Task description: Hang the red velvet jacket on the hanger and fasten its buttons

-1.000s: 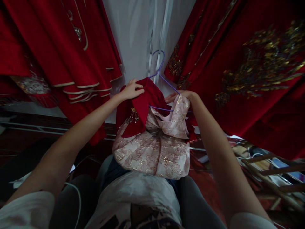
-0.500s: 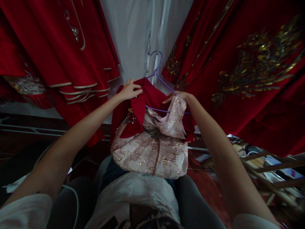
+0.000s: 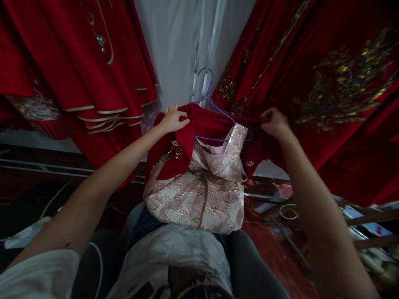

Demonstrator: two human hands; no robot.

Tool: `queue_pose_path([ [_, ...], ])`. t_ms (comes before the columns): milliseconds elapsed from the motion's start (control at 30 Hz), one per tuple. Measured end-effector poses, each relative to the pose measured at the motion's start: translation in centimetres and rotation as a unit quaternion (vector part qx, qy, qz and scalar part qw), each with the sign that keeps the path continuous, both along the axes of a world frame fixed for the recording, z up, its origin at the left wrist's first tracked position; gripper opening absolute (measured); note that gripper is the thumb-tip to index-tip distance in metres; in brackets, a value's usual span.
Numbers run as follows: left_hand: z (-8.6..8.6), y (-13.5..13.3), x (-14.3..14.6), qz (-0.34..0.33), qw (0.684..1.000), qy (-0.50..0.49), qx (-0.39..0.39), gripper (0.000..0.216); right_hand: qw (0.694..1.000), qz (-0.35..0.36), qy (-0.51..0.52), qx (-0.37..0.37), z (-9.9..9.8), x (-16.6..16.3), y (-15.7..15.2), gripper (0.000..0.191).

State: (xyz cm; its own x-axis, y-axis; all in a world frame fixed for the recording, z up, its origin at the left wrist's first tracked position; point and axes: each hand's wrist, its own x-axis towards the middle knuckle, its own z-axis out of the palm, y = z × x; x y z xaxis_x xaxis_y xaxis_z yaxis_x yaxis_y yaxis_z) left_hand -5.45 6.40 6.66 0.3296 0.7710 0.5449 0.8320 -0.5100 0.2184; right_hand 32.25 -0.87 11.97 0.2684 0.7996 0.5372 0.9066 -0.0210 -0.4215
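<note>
A purple wire hanger (image 3: pixel 208 92) carries a pink and gold brocade top (image 3: pixel 199 187) with a red velvet jacket (image 3: pixel 187 137) draped over it. The clothes rest on my lap. My left hand (image 3: pixel 172 119) is closed on the jacket's left collar edge, above a gold tassel ornament (image 3: pixel 174 147). My right hand (image 3: pixel 276 123) is closed on the jacket's right side and holds it stretched out to the right of the hanger.
Red garments with gold embroidery hang on the left (image 3: pixel 77 62) and on the right (image 3: pixel 327 91). A white wall with vertical rails (image 3: pixel 199 41) stands between them. Wooden slats and papers (image 3: pixel 368 224) lie at the lower right.
My right hand has left the brocade top's shoulder and moved right, now gripping the red jacket's right side and pulling it taut. My left hand has stayed on the collar.
</note>
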Motion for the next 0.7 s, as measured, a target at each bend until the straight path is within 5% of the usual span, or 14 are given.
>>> queue_pose_path([
  [100,0.0,-0.8,-0.1,0.008,1.0,0.009,-0.006,0.026,1.0,0.003,-0.011,0.018,0.5,0.3,-3.1,0.024],
  [167,0.0,-1.2,-0.1,0.007,1.0,0.011,-0.009,0.027,0.994,0.056,0.063,-0.075,0.2,-0.3,-4.7,0.021],
  [267,-0.2,-1.7,0.1,0.005,1.0,0.001,-0.006,0.026,0.938,0.192,0.208,-0.202,-1.3,-2.6,-6.1,0.027],
  [567,-0.7,-2.8,0.6,0.012,0.999,-0.042,0.019,0.026,0.873,0.354,0.322,-0.091,-7.6,-15.8,-2.3,0.024],
  [700,-0.6,-2.8,0.1,0.022,0.999,-0.034,0.006,0.027,0.889,0.369,0.269,-0.038,-9.2,-18.8,-2.5,0.03],
])
